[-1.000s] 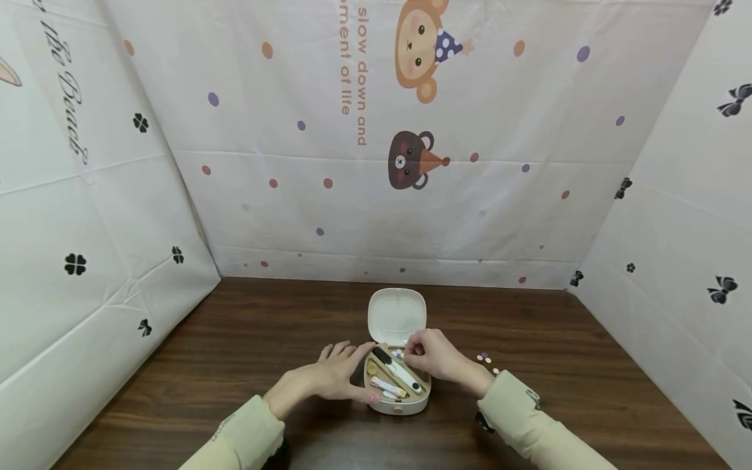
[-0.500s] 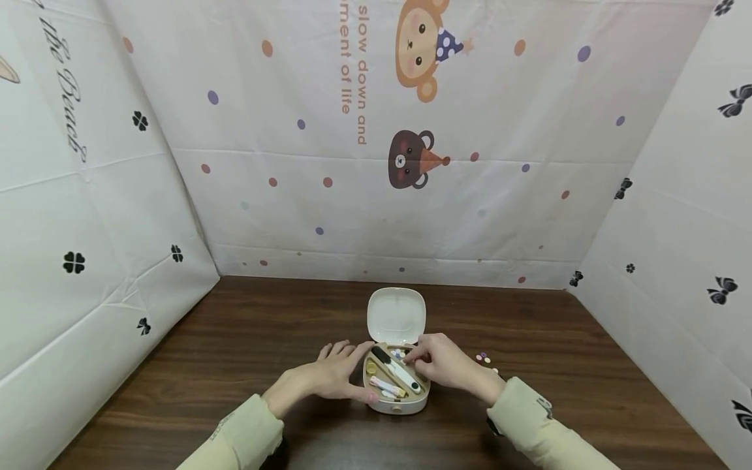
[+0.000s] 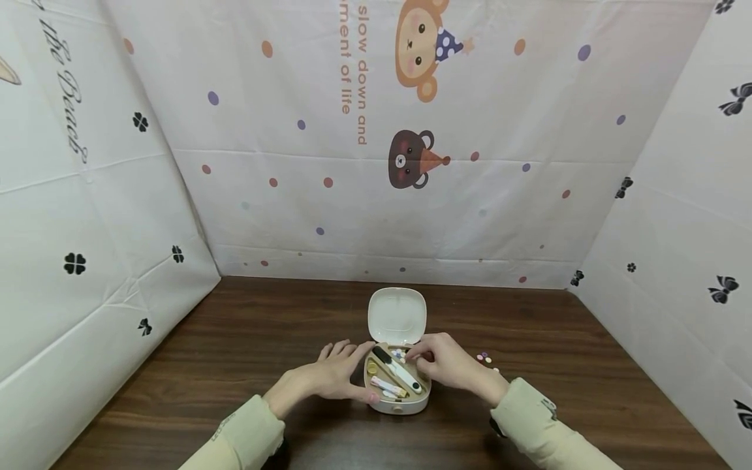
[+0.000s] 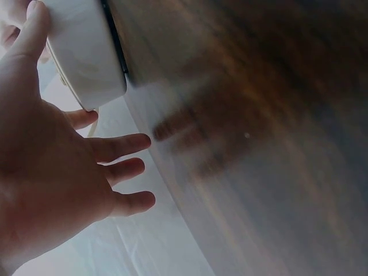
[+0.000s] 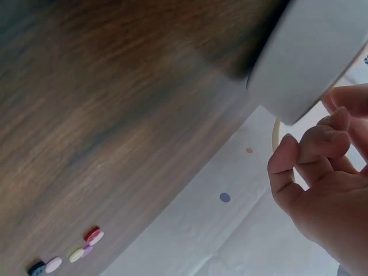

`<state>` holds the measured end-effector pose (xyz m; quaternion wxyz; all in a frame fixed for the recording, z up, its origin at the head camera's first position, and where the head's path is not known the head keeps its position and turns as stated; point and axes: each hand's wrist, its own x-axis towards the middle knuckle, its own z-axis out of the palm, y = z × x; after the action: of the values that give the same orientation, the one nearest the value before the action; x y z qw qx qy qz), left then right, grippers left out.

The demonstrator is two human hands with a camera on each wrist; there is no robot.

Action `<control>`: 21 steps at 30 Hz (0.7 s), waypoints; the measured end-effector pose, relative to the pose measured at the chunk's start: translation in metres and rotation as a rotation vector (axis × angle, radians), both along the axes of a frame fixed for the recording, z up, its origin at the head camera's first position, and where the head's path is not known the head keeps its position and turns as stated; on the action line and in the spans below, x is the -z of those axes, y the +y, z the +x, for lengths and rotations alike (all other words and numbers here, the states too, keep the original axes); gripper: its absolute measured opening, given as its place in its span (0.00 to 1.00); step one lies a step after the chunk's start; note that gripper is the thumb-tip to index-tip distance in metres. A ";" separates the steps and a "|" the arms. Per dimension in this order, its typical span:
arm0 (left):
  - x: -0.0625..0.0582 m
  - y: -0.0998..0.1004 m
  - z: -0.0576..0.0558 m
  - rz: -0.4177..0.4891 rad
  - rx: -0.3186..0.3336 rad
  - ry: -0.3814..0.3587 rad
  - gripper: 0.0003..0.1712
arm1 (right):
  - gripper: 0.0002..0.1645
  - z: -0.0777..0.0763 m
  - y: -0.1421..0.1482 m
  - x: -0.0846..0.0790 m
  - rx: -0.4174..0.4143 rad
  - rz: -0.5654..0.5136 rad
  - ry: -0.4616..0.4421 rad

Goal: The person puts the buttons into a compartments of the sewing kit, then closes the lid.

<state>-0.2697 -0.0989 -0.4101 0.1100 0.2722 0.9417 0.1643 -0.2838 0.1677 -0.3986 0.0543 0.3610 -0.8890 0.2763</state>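
A small white sewing box (image 3: 397, 407) stands on the table with its white lid (image 3: 397, 316) raised. Beige dividers split its inside. A white tool with a black end (image 3: 396, 369) lies diagonally across, beside a white-and-yellow tube (image 3: 388, 386) and a round yellow piece (image 3: 372, 368). Small pale buttons (image 3: 399, 354) lie in the back compartment. My left hand (image 3: 329, 375) touches the box's left side, thumb at the front and index finger at the back, other fingers spread. My right hand (image 3: 448, 360) has bent fingers over the right back compartment; whatever is between its fingertips is hidden.
Several small buttons (image 3: 484, 358) lie on the dark wooden table (image 3: 282, 313) to the right of the box, partly behind the right forearm. In the right wrist view these buttons (image 5: 76, 255) are pink, red, cream and dark. Printed white cloth (image 3: 364, 215) stands around the table.
My right hand has shifted slightly right and nearer to me over the compartment, uncovering more of the buttons inside. The left hand and the box have stayed in place.
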 end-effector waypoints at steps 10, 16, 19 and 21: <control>0.000 0.000 0.000 0.001 -0.003 -0.003 0.59 | 0.07 -0.009 0.039 0.001 0.113 -0.046 0.073; 0.000 0.000 0.000 -0.003 -0.001 0.011 0.59 | 0.08 -0.014 0.072 0.003 0.208 0.010 0.100; 0.000 0.000 0.001 -0.002 -0.001 0.010 0.59 | 0.06 -0.015 0.086 0.003 0.259 0.068 0.079; -0.001 0.000 0.001 -0.003 -0.001 0.006 0.59 | 0.05 -0.014 0.093 0.004 0.291 0.095 0.031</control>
<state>-0.2687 -0.0989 -0.4093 0.1073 0.2723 0.9423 0.1622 -0.2980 0.2606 -0.4024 0.0904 0.2347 -0.9431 0.2174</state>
